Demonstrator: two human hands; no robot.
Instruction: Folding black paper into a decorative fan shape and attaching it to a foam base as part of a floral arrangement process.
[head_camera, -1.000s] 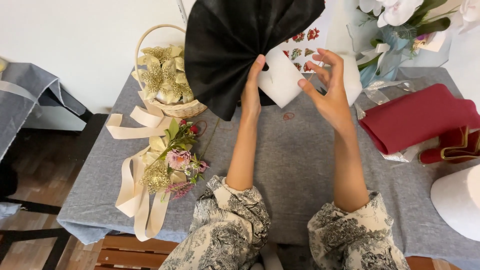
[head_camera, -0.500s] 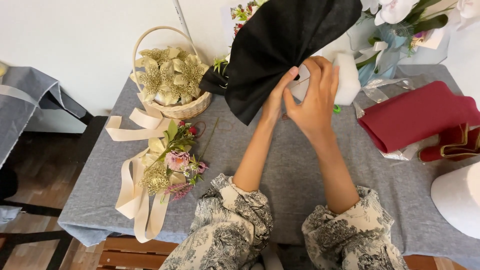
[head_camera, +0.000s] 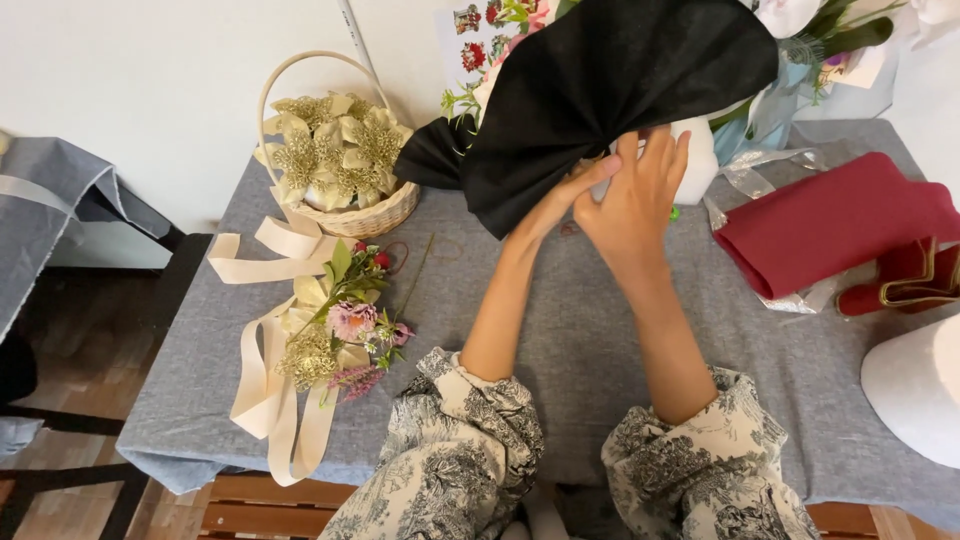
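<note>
Our left hand (head_camera: 565, 200) pinches black fan cloth (head_camera: 610, 90) | our right hand (head_camera: 640, 195) closed around its gathered base | both raised right of basket (head_camera: 375, 215), above bench (head_camera: 560, 330).

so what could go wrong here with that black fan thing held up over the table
The black pleated sheet is pinched only at its gathered point between the left hand and right hand, so the pleats might spring loose. It spreads close to the flowers behind and could knock them.

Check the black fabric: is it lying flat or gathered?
Gathered. The black fabric fans out in pleats from a pinched point where the left hand and right hand hold it above the table.
</note>
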